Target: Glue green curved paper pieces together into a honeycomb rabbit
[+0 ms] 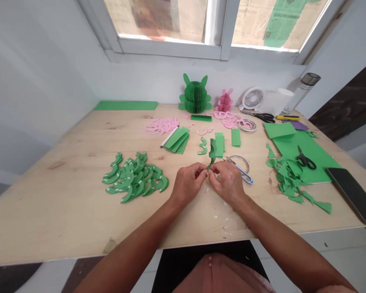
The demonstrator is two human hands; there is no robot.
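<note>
My left hand (pixel 189 181) and my right hand (pixel 227 181) meet above the middle of the table, fingertips pinched together. Between them they grip the lower end of a wavy green paper cutout (pixel 212 150), which stands up from the fingers. Close beyond it lies another scalloped green cutout (pixel 202 145) with white marks, and a small stack of green paper rectangles (pixel 219 144). A light blue cutter (pixel 244 174) and a roll of tape (pixel 240 162) are partly hidden behind my right hand. To the left is a heap of curved green cutouts (pixel 136 177) with white tabs.
Green scraps (pixel 289 179), black scissors (pixel 305 158), green sheets (pixel 308 146) and a phone (pixel 354 193) lie right. Pink cutouts (pixel 163 125), green cards (pixel 177 140) and a white pen (pixel 169 136) lie farther back. Green (pixel 195 97) and pink (pixel 225 100) paper figures, a fan (pixel 252 98) and a bottle (pixel 301 93) stand behind.
</note>
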